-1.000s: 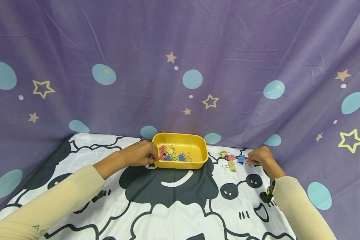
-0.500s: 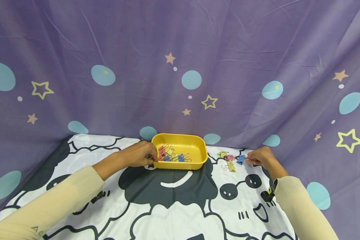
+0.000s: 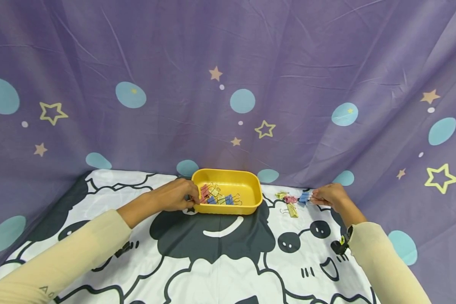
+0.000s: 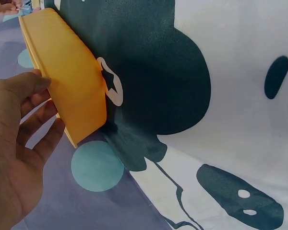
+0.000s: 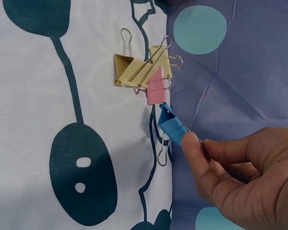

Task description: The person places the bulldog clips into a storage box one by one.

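My left hand (image 3: 177,195) grips the near left rim of a yellow plastic tray (image 3: 251,207), thumb on its outer wall in the left wrist view. Inside the tray's left half lie several binder clips, pink (image 3: 204,191), yellow (image 3: 214,192) and blue (image 3: 229,199). Over on the right, my right hand (image 3: 331,196) pinches a blue binder clip (image 5: 173,125) by one wire handle between thumb and forefinger; its other handle hangs loose. Beside that clip lie a pink binder clip (image 5: 157,87) and two yellow ones, the nearer yellow binder clip (image 5: 129,71) overlapping the farther one.
A white cloth with dark cartoon drawings (image 3: 220,278) covers the table. Behind it rises a purple curtain (image 3: 175,105) with stars and blue dots, close to the tray's far side and the loose clips.
My right hand has tilted and slightly raised the blue binder clip, shifting it a little toward the pink one. The left hand keeps its grip on the tray, which stays in place.
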Tool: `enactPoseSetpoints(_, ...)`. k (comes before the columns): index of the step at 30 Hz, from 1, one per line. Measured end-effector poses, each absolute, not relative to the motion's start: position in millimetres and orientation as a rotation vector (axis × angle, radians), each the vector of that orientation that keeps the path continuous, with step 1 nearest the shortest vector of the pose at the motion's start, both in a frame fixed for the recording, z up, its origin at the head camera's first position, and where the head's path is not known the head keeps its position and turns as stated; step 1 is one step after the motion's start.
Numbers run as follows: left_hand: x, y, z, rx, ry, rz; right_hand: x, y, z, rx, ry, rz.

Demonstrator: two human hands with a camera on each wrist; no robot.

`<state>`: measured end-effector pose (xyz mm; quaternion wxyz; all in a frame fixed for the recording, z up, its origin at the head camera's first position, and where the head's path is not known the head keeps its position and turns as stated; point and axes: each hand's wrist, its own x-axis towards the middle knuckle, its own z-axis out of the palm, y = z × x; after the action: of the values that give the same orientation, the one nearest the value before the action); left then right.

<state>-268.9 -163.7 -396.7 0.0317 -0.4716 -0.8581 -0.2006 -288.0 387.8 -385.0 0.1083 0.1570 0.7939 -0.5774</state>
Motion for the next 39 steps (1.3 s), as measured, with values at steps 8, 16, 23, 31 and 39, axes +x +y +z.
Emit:
enactPoseSetpoints(8,-269,-164,-396,-1.458,-2.635,-0.622,-290,386,-380,0.395,2.320,-1.721)
enactPoseSetpoints(16,-269,-163,-397,-1.445,-2.660,-0.628,-290,379,-374,0.347,2.293,-1.755)
enactPoseSetpoints(23,-270,-163,-398,-1.446,-2.664,-0.634,-288,371,-370,0.303,2.310,-1.742)
enactPoseSetpoints(31,-269,-163,-397,-1.441,-2.664,-0.633,-289,359,-366,0.307,2.356,-1.715)
enactPoseSetpoints(39,-269,-163,-398,-1.443,-2.656,-0.626,-292,351,-362,0.248,2.421,-1.648)
